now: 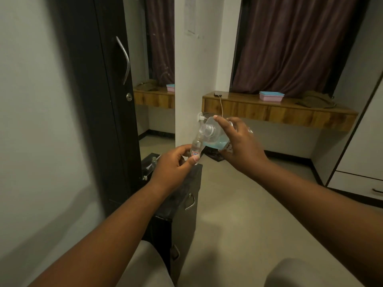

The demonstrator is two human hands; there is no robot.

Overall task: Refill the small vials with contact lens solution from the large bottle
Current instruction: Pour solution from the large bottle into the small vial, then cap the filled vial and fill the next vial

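My left hand [176,164] grips a small clear vial [196,145] with a red and blue label, held nearly upright and leaning right, at mid-frame. My right hand [240,141] holds the large clear bottle [213,134] tipped on its side, neck pointing left. Pale blue solution pools in the bottle's lower side. The bottle's open mouth sits at the vial's open top, touching or nearly so. Both are held in the air above a low black drawer unit [186,195]. Another small vial [154,160] stands on that unit, partly hidden behind my left hand.
A dark wardrobe door [99,96] with a metal handle stands at left. A wooden shelf [277,114] along the far wall carries a pink and blue box [271,95] and a phone with a cable. Beige floor lies to the right, and white cabinets [360,154] stand at far right.
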